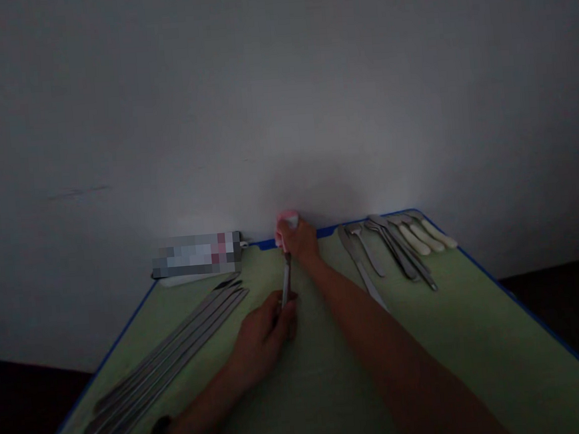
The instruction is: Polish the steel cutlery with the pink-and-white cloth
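Grey wall (pixel 278 77) is filling the background of the head view; a green table (pixel 334 401) with blue edging is standing against it. Left hand (pixel 261 333) is gripping a metal utensil (pixel 286 277) by its near part, fingers curled round it; right hand (pixel 300 239) is closing its fingers on a pink cloth (pixel 284 215) at the utensil's far end. So the utensil is sitting mid-table, between both hands, pointing at the wall. Long metal cutlery (pixel 165 357) is lying in a row on the left; a loose knife (pixel 359 265), a fork or spoon (pixel 365 250) and white-handled cutlery (pixel 424 238) are lying on the right. Cloth work on this one piece is looking under way, not finished, by my judgement. Which row is counting as done and which as left, cannot tell. Cloth and fingers are hiding the utensil's head, so its type is staying unclear. Pixelation is covering a packet (pixel 197 256) at far left; dim light is blurring the right-hand bunch; forearms are running out of frame below.
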The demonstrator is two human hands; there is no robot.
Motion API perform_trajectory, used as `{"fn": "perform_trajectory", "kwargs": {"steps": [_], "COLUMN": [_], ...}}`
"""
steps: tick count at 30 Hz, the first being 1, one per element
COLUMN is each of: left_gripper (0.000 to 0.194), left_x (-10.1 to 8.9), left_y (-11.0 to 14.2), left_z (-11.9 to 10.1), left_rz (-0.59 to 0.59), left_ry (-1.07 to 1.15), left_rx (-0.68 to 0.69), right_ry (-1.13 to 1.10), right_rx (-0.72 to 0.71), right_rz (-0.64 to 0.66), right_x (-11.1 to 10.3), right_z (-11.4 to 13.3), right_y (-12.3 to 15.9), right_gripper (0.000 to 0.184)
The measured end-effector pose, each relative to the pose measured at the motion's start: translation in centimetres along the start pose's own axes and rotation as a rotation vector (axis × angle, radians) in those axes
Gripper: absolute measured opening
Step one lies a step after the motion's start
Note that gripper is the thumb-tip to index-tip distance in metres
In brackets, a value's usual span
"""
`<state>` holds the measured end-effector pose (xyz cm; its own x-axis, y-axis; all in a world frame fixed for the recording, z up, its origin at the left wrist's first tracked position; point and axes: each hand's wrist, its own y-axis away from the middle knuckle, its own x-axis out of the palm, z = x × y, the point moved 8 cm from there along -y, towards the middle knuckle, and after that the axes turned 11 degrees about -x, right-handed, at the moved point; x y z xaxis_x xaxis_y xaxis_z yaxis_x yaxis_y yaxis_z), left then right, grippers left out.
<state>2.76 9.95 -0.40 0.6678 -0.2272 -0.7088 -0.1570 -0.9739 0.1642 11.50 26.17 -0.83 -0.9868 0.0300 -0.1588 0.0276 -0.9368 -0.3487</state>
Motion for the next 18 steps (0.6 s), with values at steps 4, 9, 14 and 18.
{"fn": "perform_trajectory", "kwargs": {"steps": [4,9,14,18], "left_gripper": [0.037,0.037,0.037,0.037], "left_x": [-0.1,-0.1,-0.1,0.0], "left_y": [0.2,0.0,-0.2,-0.2], "left_z": [-0.2,0.2,0.3,0.5], "left_rz": [0.027,0.044,0.016,0.000], "left_ry": [0.069,0.135,0.138,0.090], "left_rx": [0.047,0.059,0.051,0.031], "right_ry": [0.066,0.101,0.101,0.086], "right_rx": [-0.077,-0.113,-0.131,-0.121], "right_rz": [-0.073,-0.078,-0.092,-0.074], "right_x": [-1.0,-1.1,-1.1,-1.1], "right_z": [1.0,1.2,1.2,1.5], "right_y": [0.6,0.7,0.5,0.6], "right_gripper": [0.030,0.038,0.039,0.037]}}
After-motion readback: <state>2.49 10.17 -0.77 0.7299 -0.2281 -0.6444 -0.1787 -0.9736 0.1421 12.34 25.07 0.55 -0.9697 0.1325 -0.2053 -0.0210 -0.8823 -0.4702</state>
